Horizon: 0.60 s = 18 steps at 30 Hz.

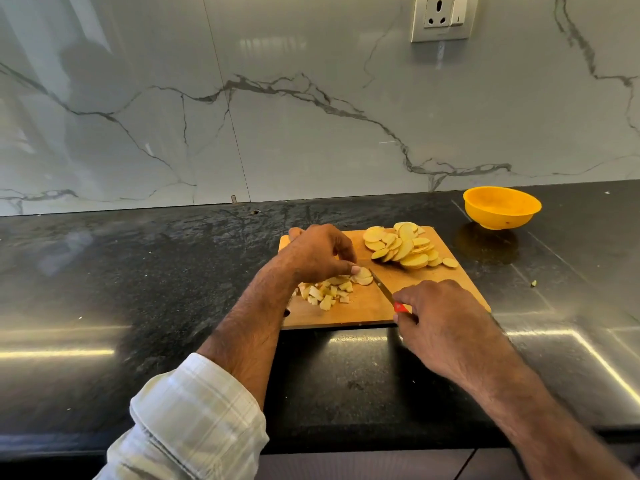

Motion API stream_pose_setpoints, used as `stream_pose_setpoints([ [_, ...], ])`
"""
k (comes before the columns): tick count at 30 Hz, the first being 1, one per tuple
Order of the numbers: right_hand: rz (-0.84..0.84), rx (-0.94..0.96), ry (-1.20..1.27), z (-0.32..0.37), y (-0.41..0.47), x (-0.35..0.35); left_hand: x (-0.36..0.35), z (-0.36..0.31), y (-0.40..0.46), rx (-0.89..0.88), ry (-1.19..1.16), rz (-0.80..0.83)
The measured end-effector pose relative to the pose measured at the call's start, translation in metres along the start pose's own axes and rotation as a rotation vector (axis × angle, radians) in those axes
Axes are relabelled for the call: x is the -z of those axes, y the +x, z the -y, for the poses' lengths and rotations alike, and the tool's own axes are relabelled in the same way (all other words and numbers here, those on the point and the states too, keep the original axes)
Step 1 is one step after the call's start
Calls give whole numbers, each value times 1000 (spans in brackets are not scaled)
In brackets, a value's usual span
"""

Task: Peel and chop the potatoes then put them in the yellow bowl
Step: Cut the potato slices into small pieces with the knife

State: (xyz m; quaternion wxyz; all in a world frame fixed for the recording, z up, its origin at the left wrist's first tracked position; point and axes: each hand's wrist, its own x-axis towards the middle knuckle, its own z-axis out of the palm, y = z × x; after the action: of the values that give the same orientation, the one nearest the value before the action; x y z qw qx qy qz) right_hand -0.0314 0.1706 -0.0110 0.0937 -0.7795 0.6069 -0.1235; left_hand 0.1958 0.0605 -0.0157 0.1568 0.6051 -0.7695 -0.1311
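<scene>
Right hand point(446, 327) grips a knife point(382, 289) on the board point(367, 306), left hand point(317, 252) pinching slices point(362, 276) beside cut pieces point(325, 294); bowl point(501, 206) beyond the board.

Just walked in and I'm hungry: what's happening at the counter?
A person is chopping potatoes on a wooden cutting board. The left hand pins a few slices while the right hand works a red-handled knife beside them. Diced pieces lie nearby, a pile of slices waits, and the yellow bowl looks empty.
</scene>
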Motion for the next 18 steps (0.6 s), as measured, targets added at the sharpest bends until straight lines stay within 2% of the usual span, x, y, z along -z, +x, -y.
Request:
stream_pose_setpoints([
  [6, -37, 53, -22, 7, 1, 2, -4, -6, 1, 47, 64, 3],
  [13, 72, 69, -155, 22, 15, -7, -6, -10, 1, 115, -22, 12],
  [18, 87, 90, -177, 33, 32, -8, -6, -11, 1, 130, 1, 25],
])
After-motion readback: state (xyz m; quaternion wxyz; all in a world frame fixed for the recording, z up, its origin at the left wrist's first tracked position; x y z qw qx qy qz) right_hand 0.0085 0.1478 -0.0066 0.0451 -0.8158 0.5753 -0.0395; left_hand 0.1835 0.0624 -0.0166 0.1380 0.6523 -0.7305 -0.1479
